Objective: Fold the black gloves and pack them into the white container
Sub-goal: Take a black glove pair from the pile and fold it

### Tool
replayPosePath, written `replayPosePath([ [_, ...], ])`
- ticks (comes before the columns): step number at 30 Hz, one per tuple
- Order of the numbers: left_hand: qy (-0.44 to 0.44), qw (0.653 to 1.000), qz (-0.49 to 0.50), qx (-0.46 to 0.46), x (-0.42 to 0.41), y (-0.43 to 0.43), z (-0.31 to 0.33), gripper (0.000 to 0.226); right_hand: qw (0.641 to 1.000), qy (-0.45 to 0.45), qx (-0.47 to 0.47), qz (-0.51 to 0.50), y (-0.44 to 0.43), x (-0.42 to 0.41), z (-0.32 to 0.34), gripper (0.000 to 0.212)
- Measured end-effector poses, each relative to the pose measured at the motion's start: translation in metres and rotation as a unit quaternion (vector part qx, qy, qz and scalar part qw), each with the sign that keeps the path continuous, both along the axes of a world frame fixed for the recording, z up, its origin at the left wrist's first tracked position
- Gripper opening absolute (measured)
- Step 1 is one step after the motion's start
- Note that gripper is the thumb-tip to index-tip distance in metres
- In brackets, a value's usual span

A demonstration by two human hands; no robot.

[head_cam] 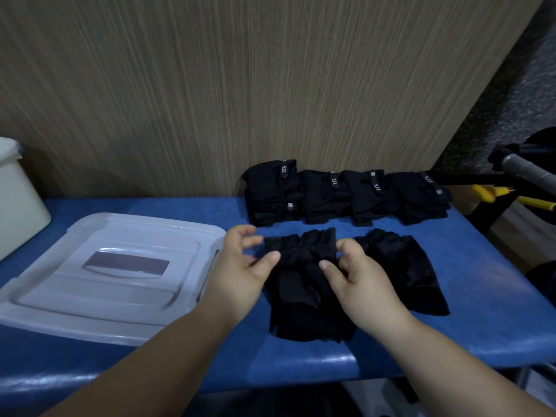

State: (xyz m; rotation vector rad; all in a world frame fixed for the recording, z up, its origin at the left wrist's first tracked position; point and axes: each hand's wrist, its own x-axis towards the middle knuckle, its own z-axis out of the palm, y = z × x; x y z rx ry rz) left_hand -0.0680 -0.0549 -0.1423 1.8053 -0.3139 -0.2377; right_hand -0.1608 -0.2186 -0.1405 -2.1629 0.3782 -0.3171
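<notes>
At the middle of the blue table (481,311), the fingers (345,247) of the right hand (358,281) curl over the far edge of a black glove (301,299), thumb on top, pinching the cloth. The left hand (240,266) has its thumb on the glove's 10 o'clock corner, its fingers loosely bent just beside it (whether they grip anything I cannot tell). A second glove (403,272) lies flat at 3 o'clock, untouched. Four folded bundles (346,194) sit in a row at 12 to 1 o'clock, a clear lid (111,272) lies at 9, and the white container (18,194) stands at 10, half out of view. Folding looks mostly done; two gloves and all the packing seem left.
</notes>
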Motion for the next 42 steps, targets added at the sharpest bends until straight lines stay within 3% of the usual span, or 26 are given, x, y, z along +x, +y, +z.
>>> replayPosePath([
  [3,-0.202,0.967,-0.017,0.153,-0.003,0.005,-0.013,0.043,0.99,0.006,-0.132,-0.041,-0.007,-0.001,-0.001,0.047],
  [6,-0.305,0.927,-0.092,0.198,-0.007,0.004,-0.016,0.044,0.977,-0.017,-0.212,0.001,-0.005,-0.001,0.001,0.05],
  [9,-0.296,0.901,-0.192,0.253,-0.012,0.001,-0.014,0.054,0.965,0.055,-0.242,0.087,0.003,-0.001,-0.003,0.052],
  [12,-0.267,0.849,-0.274,0.364,-0.012,0.002,-0.017,0.06,0.932,0.172,-0.276,0.159,0.003,-0.002,-0.007,0.062],
  [17,-0.251,0.794,-0.298,0.467,-0.017,0.006,-0.013,0.061,0.889,0.256,-0.328,0.189,-0.004,0.0,-0.005,0.069],
  [22,-0.231,0.793,-0.287,0.485,-0.022,0.007,-0.012,0.06,0.896,0.239,-0.325,0.184,-0.002,-0.002,-0.001,0.07],
  [25,-0.226,0.799,-0.274,0.486,-0.019,0.008,-0.013,0.06,0.929,0.166,-0.294,0.15,-0.003,-0.006,0.011,0.069],
  [29,-0.226,0.816,-0.265,0.462,-0.014,0.008,-0.017,0.06,0.963,0.009,-0.267,-0.039,-0.031,-0.01,0.031,0.045],
  [30,-0.227,0.819,-0.263,0.457,-0.013,0.008,-0.017,0.06,0.96,0.014,-0.261,-0.098,-0.044,-0.011,0.033,0.041],
  [32,-0.231,0.828,-0.257,0.442,-0.013,0.006,-0.018,0.061,0.945,0.11,-0.247,-0.185,-0.072,-0.016,0.036,0.044],
  [34,-0.237,0.845,-0.248,0.41,-0.014,0.005,-0.017,0.063,0.916,0.247,-0.222,-0.224,-0.094,-0.022,0.033,0.061],
  [36,-0.256,0.863,-0.239,0.363,-0.014,0.003,-0.015,0.064,0.896,0.32,-0.191,-0.241,-0.107,-0.025,0.028,0.073],
  [39,-0.282,0.866,-0.269,0.315,-0.016,0.001,-0.014,0.059,0.896,0.344,-0.167,-0.227,-0.11,-0.023,0.02,0.07],
  [42,-0.288,0.837,-0.307,0.349,-0.018,-0.001,-0.019,0.06,0.923,0.309,-0.128,-0.19,-0.106,-0.019,0.019,0.052],
])
